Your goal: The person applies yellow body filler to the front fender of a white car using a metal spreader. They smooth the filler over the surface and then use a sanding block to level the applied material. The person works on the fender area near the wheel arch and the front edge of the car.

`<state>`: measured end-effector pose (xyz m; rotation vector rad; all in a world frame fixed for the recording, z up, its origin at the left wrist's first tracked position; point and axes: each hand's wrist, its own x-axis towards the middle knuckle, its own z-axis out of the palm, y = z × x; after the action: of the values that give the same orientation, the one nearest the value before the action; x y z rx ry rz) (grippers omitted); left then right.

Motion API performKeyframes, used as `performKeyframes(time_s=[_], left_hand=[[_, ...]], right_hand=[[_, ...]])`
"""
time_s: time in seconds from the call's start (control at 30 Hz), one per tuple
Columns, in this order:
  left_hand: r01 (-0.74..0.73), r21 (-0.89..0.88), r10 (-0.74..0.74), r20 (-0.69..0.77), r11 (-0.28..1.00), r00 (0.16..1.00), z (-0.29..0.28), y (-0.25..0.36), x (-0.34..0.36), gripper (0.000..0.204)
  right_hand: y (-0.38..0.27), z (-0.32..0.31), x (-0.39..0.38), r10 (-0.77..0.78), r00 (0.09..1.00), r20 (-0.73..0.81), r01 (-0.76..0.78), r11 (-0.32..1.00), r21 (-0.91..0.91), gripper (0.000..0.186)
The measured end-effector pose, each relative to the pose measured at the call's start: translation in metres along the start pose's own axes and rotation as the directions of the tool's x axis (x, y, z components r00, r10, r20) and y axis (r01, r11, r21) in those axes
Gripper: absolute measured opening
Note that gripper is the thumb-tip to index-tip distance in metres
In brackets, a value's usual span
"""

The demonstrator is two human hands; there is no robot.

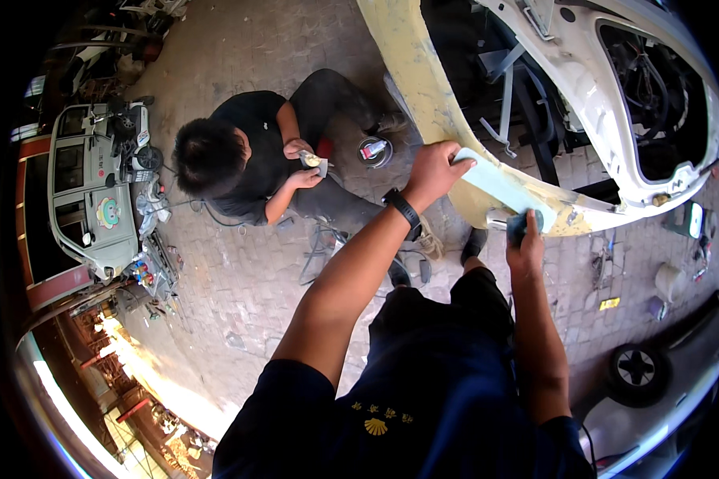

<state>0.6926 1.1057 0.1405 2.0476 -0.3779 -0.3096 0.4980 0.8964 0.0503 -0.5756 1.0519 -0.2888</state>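
A long, flat, pale green sanding board (499,185) lies slanted against a car body shell (455,104), whose rear corner is coated in patchy yellow filler. My left hand (434,171), with a dark band at the wrist, is closed on the board's upper left end, thumb on top. At its lower right end my right hand (526,241) is wrapped round a dark green grip. The board's underside, where it meets the panel, is hidden. Part of my fingers is hidden too.
A co-worker (252,152) sits on the paving to my left, holding a spreader with pale paste (311,160). An open tin (375,151) stands beside them. Cables (315,251) lie near my feet. A van (92,188) is far left; a silver car (655,391) is lower right.
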Motion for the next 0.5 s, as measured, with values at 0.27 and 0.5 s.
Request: performKeyframes(time_s=[0.27,0.5], left_hand=[[0.108,-0.070,-0.112,-0.059,0.992,0.992,0.038,-0.050,-0.042,0.031],[0.071,0.041,-0.068,-0.068,0.997,0.995,0.035,-0.049,-0.051,0.035]], right_hand=[[-0.008,-0.011,0.004,-0.107,0.994,-0.032,0.102,0.987,-0.128,0.052],[0.017,-0.018,-0.012,-0.140,0.990,-0.024,0.138,0.988,-0.072,0.050]])
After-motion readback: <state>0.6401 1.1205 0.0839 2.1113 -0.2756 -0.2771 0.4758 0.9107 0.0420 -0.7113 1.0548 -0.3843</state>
